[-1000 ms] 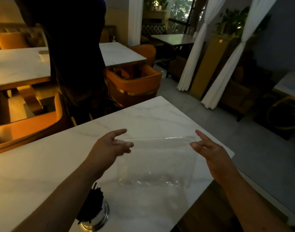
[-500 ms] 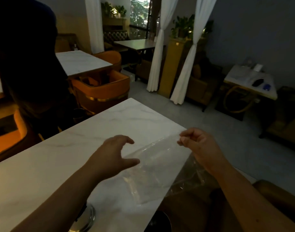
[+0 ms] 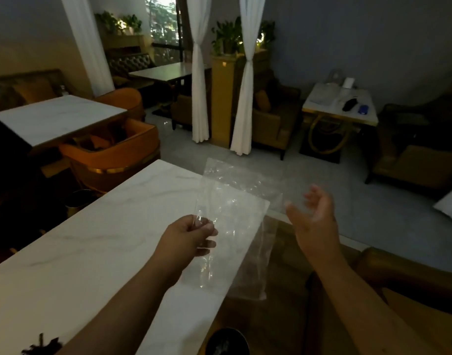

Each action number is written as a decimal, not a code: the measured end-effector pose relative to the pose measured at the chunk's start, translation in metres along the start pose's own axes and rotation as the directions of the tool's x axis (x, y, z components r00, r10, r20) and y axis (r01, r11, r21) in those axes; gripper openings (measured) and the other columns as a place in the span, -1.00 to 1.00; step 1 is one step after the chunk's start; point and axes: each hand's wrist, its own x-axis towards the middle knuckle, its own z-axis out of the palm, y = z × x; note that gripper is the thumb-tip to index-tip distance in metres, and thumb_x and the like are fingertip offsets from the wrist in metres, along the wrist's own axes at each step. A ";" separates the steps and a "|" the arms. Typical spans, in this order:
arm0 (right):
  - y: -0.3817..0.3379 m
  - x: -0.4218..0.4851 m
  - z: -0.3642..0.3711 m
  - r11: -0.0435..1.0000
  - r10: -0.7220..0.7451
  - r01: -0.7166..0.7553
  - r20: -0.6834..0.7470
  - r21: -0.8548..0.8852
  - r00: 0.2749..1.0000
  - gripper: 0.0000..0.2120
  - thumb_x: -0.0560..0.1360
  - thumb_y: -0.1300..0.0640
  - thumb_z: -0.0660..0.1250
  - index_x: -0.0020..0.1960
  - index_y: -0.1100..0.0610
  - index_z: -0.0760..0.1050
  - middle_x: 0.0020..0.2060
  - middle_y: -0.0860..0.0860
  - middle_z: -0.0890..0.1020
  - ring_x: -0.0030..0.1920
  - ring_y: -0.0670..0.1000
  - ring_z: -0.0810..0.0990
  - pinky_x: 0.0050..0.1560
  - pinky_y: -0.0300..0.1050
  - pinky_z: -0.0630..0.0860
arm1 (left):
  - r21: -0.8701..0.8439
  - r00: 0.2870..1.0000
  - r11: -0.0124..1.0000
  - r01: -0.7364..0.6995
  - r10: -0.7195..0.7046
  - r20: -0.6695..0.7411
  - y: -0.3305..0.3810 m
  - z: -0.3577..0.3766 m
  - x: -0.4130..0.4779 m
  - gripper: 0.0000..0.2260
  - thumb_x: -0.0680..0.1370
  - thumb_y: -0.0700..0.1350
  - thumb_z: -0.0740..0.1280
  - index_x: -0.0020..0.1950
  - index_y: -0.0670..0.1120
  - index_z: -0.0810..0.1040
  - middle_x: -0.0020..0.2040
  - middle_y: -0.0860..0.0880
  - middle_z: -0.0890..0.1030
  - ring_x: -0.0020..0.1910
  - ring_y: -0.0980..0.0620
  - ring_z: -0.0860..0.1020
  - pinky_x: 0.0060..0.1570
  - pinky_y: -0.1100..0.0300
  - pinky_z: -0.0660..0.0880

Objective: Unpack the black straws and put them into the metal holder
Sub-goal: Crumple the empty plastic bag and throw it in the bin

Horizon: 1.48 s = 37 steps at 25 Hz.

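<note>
An empty clear plastic bag (image 3: pixel 235 216) hangs over the right edge of the white marble table (image 3: pixel 91 242). My left hand (image 3: pixel 189 237) pinches the bag's left edge between thumb and fingers. To the right of the bag, past the table edge, my right hand (image 3: pixel 314 213) is blurred, its fingers spread and holding nothing. The tips of several black straws (image 3: pixel 42 348) poke up at the bottom left corner. The metal holder under them is out of view.
A dark round bin (image 3: pixel 226 342) sits on the floor below the table's right edge. Orange chairs (image 3: pixel 112 155) and a second marble table (image 3: pixel 56 119) stand at the left. A brown seat (image 3: pixel 409 285) is at my right.
My right hand has let go of the bag and moved off to the right. My left hand now grips the bag and has lifted it upright. The view has turned right.
</note>
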 end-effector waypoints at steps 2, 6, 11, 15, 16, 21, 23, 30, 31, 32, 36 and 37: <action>0.025 0.014 -0.018 0.964 0.206 -0.238 0.228 0.121 0.952 -0.28 0.44 -0.29 0.46 0.49 -0.05 0.33 0.39 0.01 0.54 0.27 0.06 0.60 0.25 0.09 0.57 | -0.073 0.997 0.996 0.059 -0.056 0.045 0.005 0.028 0.012 -0.87 0.62 -0.07 0.41 0.09 -0.10 0.67 0.00 -0.07 0.77 -0.10 -0.06 0.76 -0.12 0.09 0.66; 0.062 0.048 -0.041 0.733 0.312 -0.599 0.624 0.322 0.717 -0.48 0.53 -0.14 0.46 0.39 0.11 0.54 0.26 0.17 0.70 0.24 0.22 0.69 0.33 0.31 0.56 | -0.150 0.989 0.982 0.112 -0.096 0.110 0.018 0.077 0.037 -0.87 0.61 -0.04 0.42 0.04 -0.06 0.71 0.04 -0.10 0.76 -0.05 -0.10 0.75 -0.07 0.08 0.65; 0.096 0.093 -0.057 0.675 0.269 -0.623 0.654 0.396 0.707 -0.72 0.61 0.15 0.41 0.29 0.22 0.65 0.23 0.36 0.66 0.24 0.34 0.64 0.42 0.36 0.45 | -0.119 0.980 0.980 0.161 -0.144 0.139 0.029 0.128 0.063 -0.88 0.61 -0.04 0.42 0.02 -0.05 0.73 0.04 -0.12 0.76 -0.09 -0.10 0.75 -0.12 0.08 0.65; 0.110 0.126 -0.070 0.769 0.288 -0.546 0.582 0.332 0.760 -0.83 0.62 0.17 0.38 0.11 0.13 0.74 0.16 0.39 0.65 0.06 0.24 0.67 0.26 0.27 0.61 | 0.075 0.984 0.986 0.148 -0.154 0.089 0.028 0.145 0.080 -0.86 0.60 -0.01 0.42 0.01 0.00 0.76 -0.16 -0.05 0.70 -0.33 -0.01 0.62 -0.32 0.15 0.56; 0.115 0.134 -0.072 0.788 0.301 -0.534 0.566 0.306 0.768 -0.82 0.63 0.18 0.36 0.08 0.10 0.75 0.08 0.33 0.68 -0.03 0.17 0.71 0.12 0.14 0.69 | 0.098 0.982 0.984 0.151 -0.160 0.100 0.027 0.147 0.083 -0.86 0.60 -0.02 0.41 0.05 0.01 0.76 -0.19 -0.06 0.68 -0.37 0.02 0.58 -0.36 0.16 0.53; 0.133 0.148 -0.072 0.616 0.303 -0.629 0.594 0.474 0.745 -0.86 0.57 0.36 0.33 0.00 0.24 0.67 -0.08 0.17 0.74 -0.13 0.10 0.67 -0.09 -0.01 0.65 | -0.018 0.963 0.966 0.257 -0.255 0.086 0.012 0.161 0.098 -0.73 0.65 -0.23 0.27 0.03 0.04 0.73 -0.27 -0.11 0.65 -0.47 0.06 0.47 -0.49 0.22 0.43; 0.135 0.146 -0.072 0.572 0.266 -0.649 0.635 0.501 0.725 -0.89 0.48 0.31 0.40 -0.03 0.22 0.69 -0.07 0.15 0.73 -0.10 0.13 0.69 -0.14 0.03 0.68 | -0.159 0.951 0.938 0.307 -0.295 0.096 0.007 0.163 0.103 -0.71 0.62 -0.31 0.24 -0.14 -0.08 0.71 -0.30 -0.11 0.59 -0.50 0.04 0.44 -0.54 0.23 0.37; 0.125 0.141 -0.065 0.706 0.240 -0.517 0.524 0.484 0.817 -0.68 0.65 0.37 0.23 -0.07 0.19 0.74 -0.03 0.29 0.72 -0.17 0.10 0.66 -0.22 -0.06 0.65 | -0.564 0.897 0.697 0.442 -0.336 0.287 0.000 0.151 0.115 -0.45 0.54 0.22 0.37 0.37 -0.13 0.52 0.30 -0.25 0.65 0.16 -0.20 0.67 0.10 -0.14 0.62; 0.123 0.139 -0.066 0.714 0.229 -0.503 0.517 0.487 0.825 -0.62 0.67 0.37 0.17 -0.03 0.17 0.76 0.05 0.27 0.73 -0.11 0.13 0.69 -0.17 -0.05 0.68 | -0.603 0.883 0.646 0.468 -0.307 0.356 -0.001 0.149 0.116 -0.34 0.52 0.35 0.32 0.46 -0.06 0.44 0.37 -0.24 0.61 0.31 -0.24 0.61 0.31 -0.24 0.51; 0.119 0.134 -0.066 0.728 0.207 -0.487 0.522 0.483 0.827 -0.57 0.68 0.36 0.12 0.03 0.15 0.76 0.09 0.21 0.75 -0.04 0.16 0.71 -0.09 -0.03 0.70 | -0.628 0.868 0.607 0.487 -0.255 0.426 0.000 0.148 0.117 -0.24 0.45 0.45 0.33 0.50 0.00 0.39 0.42 -0.23 0.57 0.39 -0.28 0.55 0.42 -0.31 0.39; 0.097 0.101 -0.052 0.901 0.186 -0.351 0.501 0.256 0.845 -0.56 0.71 0.29 0.13 0.18 -0.05 0.74 0.25 -0.02 0.67 0.16 0.02 0.69 0.14 -0.05 0.67 | -0.523 0.825 0.709 0.473 -0.150 0.545 0.002 0.141 0.118 -0.13 0.35 0.51 0.41 0.51 0.04 0.41 0.43 -0.18 0.58 0.39 -0.25 0.55 0.34 -0.31 0.47; 0.091 0.091 -0.047 0.925 0.195 -0.327 0.494 0.195 0.848 -0.56 0.71 0.28 0.16 0.19 -0.11 0.74 0.25 -0.08 0.65 0.16 -0.06 0.68 0.13 -0.11 0.67 | -0.463 0.844 0.777 0.426 -0.156 0.514 0.003 0.137 0.120 -0.20 0.38 0.48 0.41 0.47 0.03 0.45 0.38 -0.16 0.62 0.34 -0.22 0.60 0.23 -0.23 0.58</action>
